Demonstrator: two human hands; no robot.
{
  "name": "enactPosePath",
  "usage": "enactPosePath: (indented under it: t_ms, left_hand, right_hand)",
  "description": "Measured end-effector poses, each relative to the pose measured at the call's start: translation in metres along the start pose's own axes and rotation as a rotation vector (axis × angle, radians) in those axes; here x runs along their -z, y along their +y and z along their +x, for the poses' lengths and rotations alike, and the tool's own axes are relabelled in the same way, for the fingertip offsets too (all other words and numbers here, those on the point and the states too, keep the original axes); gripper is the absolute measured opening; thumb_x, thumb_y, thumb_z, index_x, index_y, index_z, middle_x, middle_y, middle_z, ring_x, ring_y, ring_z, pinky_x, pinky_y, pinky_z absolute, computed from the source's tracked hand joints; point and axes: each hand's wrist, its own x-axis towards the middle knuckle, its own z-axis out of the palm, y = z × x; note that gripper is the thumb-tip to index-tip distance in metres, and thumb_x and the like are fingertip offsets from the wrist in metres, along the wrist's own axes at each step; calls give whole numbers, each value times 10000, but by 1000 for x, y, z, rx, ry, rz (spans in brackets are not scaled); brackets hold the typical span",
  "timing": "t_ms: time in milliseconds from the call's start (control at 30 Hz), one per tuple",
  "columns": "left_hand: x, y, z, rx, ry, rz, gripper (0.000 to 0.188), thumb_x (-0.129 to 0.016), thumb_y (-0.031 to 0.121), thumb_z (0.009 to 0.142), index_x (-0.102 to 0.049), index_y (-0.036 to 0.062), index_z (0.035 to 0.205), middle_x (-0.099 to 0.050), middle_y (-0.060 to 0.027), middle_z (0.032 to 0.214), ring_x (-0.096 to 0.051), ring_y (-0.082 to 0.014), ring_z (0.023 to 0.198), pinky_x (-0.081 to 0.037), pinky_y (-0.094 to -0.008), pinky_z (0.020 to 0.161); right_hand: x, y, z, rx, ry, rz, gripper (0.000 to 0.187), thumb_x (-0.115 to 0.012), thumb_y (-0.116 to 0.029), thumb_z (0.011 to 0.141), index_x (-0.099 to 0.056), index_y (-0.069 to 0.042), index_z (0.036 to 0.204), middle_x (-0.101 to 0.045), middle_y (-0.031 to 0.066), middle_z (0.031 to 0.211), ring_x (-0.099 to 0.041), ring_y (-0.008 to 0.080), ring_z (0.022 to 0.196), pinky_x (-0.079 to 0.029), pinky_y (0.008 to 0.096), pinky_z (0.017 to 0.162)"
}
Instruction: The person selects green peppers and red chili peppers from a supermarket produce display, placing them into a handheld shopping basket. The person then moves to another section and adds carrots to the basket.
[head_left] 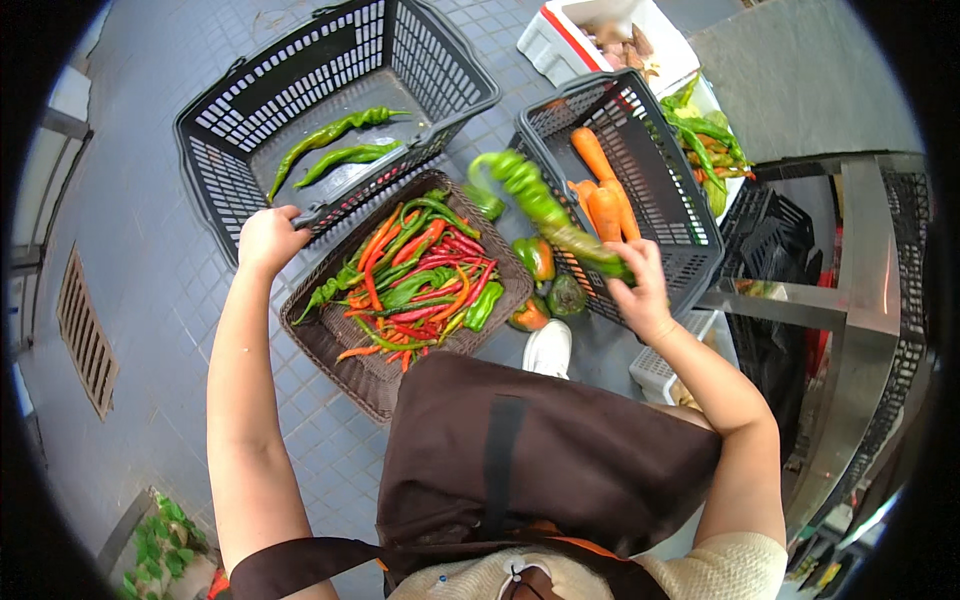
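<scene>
My right hand (642, 290) is closed on one end of a long, wrinkled green chili pepper (540, 205), blurred by motion, in front of the right-hand black basket. That basket (690, 262) holds several carrots (604, 205). On the left, my left hand (270, 240) grips the near rim of a larger black shopping basket (205, 165). Two long green chili peppers (330, 135) lie on its bottom. Between the baskets sits a brown woven basket (345, 372) full of mixed red, green and orange chili peppers (420, 275).
Loose bell peppers (533, 258) and a dark green round vegetable (567, 296) lie on the tiled floor by my white shoe (548, 350). A white foam box (545, 45) with root vegetables stands at the back. Metal shelving (870, 260) bounds the right side. A floor grate (86, 335) is at left.
</scene>
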Motion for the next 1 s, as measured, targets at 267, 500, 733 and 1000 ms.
enactPosePath:
  t_ms: [267, 500, 733, 1000]
  left_hand:
    - [-1, 2, 3, 21, 12, 38, 315, -629, 274, 647, -675, 120, 918, -645, -161, 812, -621, -306, 785, -493, -391, 727]
    - [-3, 3, 6, -5, 23, 80, 309, -620, 280, 652, -674, 100, 897, -643, -164, 782, -625, -312, 760, -495, -401, 705]
    - [-5, -4, 7, -32, 17, 64, 247, -617, 290, 668, -659, 100, 820, -632, -164, 729, -618, -321, 715, -494, -411, 671]
    - [-5, -5, 8, -59, 8, 88, 267, -622, 331, 690, -658, 99, 817, -631, -155, 719, -614, -318, 716, -491, -410, 680]
  right_hand:
    - [-9, 18, -54, -201, -92, 195, 468, -642, -23, 694, -510, -36, 1142, -439, 114, 961, -467, 247, 943, -385, 305, 856]
    - [-76, 52, -81, -363, -80, 178, 552, -670, -73, 712, -441, -19, 1211, -470, 158, 1063, -469, 307, 996, -383, 348, 898]
    - [-96, 5, -30, 34, -314, 38, 573, -635, -16, 662, -433, -14, 1198, -439, 185, 1213, -400, 356, 1162, -339, 407, 987]
    - [-245, -45, 99, 465, -261, -44, 635, -641, -31, 659, -410, -46, 1250, -417, 134, 1290, -358, 312, 1234, -317, 418, 1017]
